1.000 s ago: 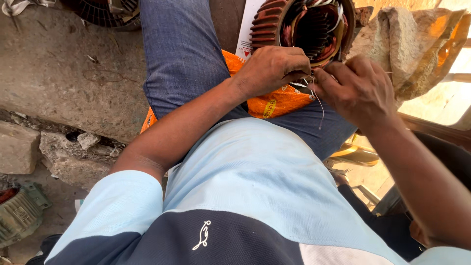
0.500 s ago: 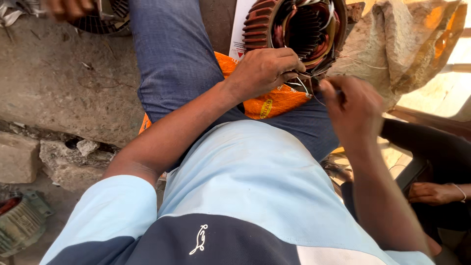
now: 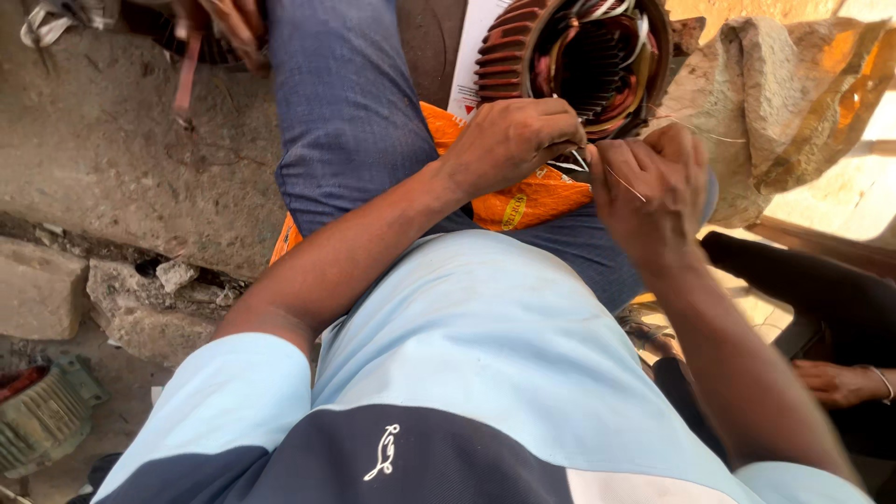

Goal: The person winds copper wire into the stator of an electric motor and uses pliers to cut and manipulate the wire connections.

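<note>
Resting on your lap, one ribbed motor stator (image 3: 569, 65) sits open-end toward you, its copper windings and loose white leads showing inside. Under it lies one orange bag (image 3: 523, 201), spread across your blue-trousered thigh. You have two hands at its lower rim. Your left hand (image 3: 509, 140) comes in from below the stator with the forearm stretched long across your lap, fingers curled tight and pinching the thin wires (image 3: 574, 161) at the rim. Your right hand (image 3: 649, 191) sits just beside it, wrist bent, fingers closed into a pinch grip on one fine wire strand (image 3: 625, 184) that runs toward the left hand. Right of the stator lies one dusty sack (image 3: 784, 103). Farther right and below, another person's hand (image 3: 840, 383) with a bangle rests on a dark-clad leg.
</note>
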